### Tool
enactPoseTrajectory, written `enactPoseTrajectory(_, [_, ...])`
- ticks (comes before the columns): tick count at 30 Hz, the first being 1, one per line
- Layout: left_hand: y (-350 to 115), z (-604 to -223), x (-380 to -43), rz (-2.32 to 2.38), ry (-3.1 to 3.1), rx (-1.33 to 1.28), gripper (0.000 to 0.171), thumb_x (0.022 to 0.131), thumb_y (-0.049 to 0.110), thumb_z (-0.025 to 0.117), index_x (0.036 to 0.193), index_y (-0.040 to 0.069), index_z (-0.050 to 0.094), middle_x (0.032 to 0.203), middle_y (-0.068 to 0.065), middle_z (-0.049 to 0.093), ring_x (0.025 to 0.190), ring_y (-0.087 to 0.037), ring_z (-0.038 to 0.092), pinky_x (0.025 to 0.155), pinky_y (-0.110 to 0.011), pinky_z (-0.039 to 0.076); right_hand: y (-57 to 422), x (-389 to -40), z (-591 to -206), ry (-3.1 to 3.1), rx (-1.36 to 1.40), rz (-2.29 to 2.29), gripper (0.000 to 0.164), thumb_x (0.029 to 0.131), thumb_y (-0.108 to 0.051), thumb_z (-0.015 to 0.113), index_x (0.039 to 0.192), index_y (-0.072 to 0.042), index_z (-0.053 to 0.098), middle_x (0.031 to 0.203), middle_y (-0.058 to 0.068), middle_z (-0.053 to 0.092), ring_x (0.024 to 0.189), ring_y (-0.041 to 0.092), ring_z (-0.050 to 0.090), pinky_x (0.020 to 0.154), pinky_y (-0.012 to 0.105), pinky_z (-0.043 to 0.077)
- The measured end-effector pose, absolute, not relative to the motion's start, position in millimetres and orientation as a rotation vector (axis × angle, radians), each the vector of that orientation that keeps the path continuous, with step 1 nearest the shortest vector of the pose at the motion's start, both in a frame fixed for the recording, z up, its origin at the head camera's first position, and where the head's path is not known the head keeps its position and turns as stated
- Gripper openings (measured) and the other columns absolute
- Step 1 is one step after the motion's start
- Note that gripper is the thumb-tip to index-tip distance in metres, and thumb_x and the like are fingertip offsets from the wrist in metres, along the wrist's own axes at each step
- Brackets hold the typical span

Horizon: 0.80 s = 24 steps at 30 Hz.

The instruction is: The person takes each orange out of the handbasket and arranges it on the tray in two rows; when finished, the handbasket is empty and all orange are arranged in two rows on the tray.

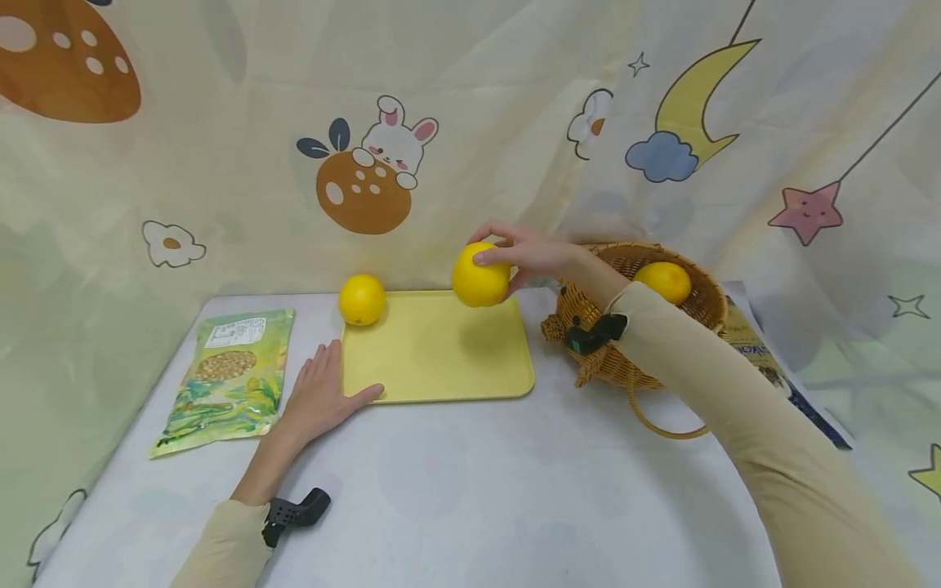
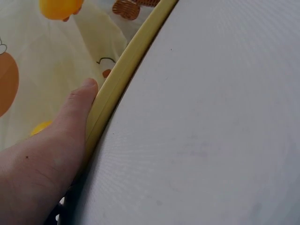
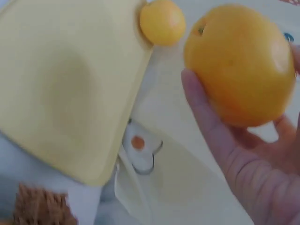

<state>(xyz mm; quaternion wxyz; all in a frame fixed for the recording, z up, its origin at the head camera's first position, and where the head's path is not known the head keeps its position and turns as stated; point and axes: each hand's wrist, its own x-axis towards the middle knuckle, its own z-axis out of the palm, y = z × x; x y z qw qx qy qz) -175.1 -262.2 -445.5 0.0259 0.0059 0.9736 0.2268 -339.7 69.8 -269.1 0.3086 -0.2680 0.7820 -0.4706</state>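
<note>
An orange (image 1: 476, 278) is held up over the right part of the yellow tray (image 1: 434, 359). My right hand (image 1: 531, 251) grips it, thumb on the near side. In the right wrist view the same orange (image 3: 239, 65) hangs clear of the tray. A second orange (image 1: 362, 300) sits at the tray's back left corner. My left hand (image 1: 319, 392) lies with straight fingers along the tray's left side, its thumb on the front rim. The left wrist view shows that thumb against the rim (image 2: 115, 86). One more orange (image 1: 663, 282) lies in the wicker basket (image 1: 706, 286) on the right.
Left of the tray lies a green bag of grains or beans (image 1: 228, 380). A printed packet (image 1: 764, 359) is partly hidden behind the basket, whose looped handle (image 1: 665, 433) rests on the white table (image 1: 470, 490). A patterned cloth (image 1: 500, 122) hangs at the back.
</note>
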Motion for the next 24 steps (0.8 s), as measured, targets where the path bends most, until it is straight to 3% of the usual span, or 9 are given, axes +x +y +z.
enactPoseTrajectory(9, [-262.4,-446.4,-176.3,0.694,3.010,0.010,0.122,0.080,0.078,0.050,0.153,-0.005,-0.001,0.161,-0.029,0.002,0.150,-0.045,0.004,0.122,-0.059,0.003,45.2,-331.1,-277.6,2.020,-0.550,-1.462,0.027,0.098,-0.027,0.052,0.119,-0.018,0.038,0.124,0.015,0.050,0.099,0.026,0.058,0.077,0.039,0.059])
enactPoseTrajectory(17, [-263.0,-445.5,-176.5,0.680,2.993,0.004,0.123,0.080,0.079,0.049,0.153,-0.004,-0.004,0.161,-0.028,0.000,0.150,-0.044,0.002,0.122,-0.059,0.002,40.2,-332.8,-284.0,1.906,-0.624,-1.508,0.046,0.103,-0.029,0.042,0.147,-0.019,0.036,0.145,0.011,0.038,0.116,0.034,0.054,0.087,0.050,0.058])
enactPoseTrajectory(24, [-262.5,-444.7,-176.3,0.676,2.987,-0.003,0.123,0.080,0.079,0.049,0.153,-0.004,-0.004,0.161,-0.029,0.001,0.150,-0.045,0.002,0.122,-0.059,0.002,32.9,-332.0,-289.2,1.866,-0.617,-1.578,0.046,0.103,-0.027,0.043,0.147,-0.017,0.038,0.144,0.011,0.042,0.115,0.033,0.055,0.091,0.051,0.056])
